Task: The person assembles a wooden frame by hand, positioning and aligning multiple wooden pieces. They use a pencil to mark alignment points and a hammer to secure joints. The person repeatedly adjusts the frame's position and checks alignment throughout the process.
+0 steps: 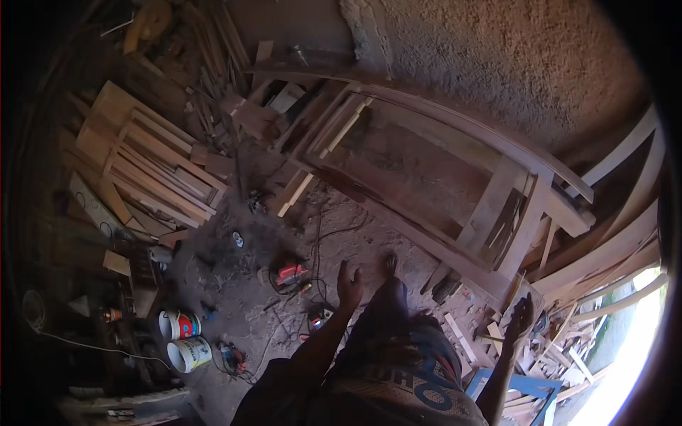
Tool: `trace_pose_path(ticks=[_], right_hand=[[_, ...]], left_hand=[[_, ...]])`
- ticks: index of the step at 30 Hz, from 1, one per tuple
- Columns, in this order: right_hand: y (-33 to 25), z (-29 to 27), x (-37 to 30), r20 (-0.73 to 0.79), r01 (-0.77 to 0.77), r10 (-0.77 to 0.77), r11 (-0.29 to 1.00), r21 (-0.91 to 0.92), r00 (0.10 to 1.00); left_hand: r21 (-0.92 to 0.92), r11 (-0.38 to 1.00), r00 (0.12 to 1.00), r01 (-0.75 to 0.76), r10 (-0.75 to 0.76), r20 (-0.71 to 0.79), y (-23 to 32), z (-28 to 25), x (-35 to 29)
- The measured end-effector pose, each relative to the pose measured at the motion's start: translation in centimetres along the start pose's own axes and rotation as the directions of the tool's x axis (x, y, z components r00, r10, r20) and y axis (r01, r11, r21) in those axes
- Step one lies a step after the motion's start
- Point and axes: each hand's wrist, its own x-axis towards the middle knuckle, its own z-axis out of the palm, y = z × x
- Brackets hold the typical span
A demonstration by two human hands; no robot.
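My left hand (pixel 349 285) hangs in front of my body with its fingers stretched out and nothing in it. Further right, my right hand (pixel 521 319) is raised with its fingers apart and appears to hold nothing. Ahead of both hands lies a large brown wooden frame (pixel 419 231) with crosspieces. Its near right corner is closest to my right hand. A red power tool (pixel 290 274) with a dark cord rests on the dirt floor to the left of my left hand.
Stacked boards (pixel 156 167) lie at the far left. Two paint buckets (pixel 189 354) stand at the lower left, near another corded tool (pixel 233 358). Cords trail over the floor. Wood offcuts (pixel 568 355) and a blue frame (pixel 522 381) lie right. A rough wall (pixel 497 64) rises behind.
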Motion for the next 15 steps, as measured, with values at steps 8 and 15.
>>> trace_pose_path(ticks=[8, 15], right_hand=[[-7.4, 6.7, -10.6, 0.692, -0.632, 0.432, 0.774, 0.043, 0.577], [-0.8, 7.9, -16.1, 0.714, -0.125, 0.694, 0.72, -0.683, 0.094]], left_hand=[[-0.305, 0.947, 0.911, -0.102, -0.034, -0.412, -1.3, -3.0, 18.0], [-0.263, 0.956, 0.892, -0.127, -0.006, -0.453, -9.9, -9.5, 37.9]])
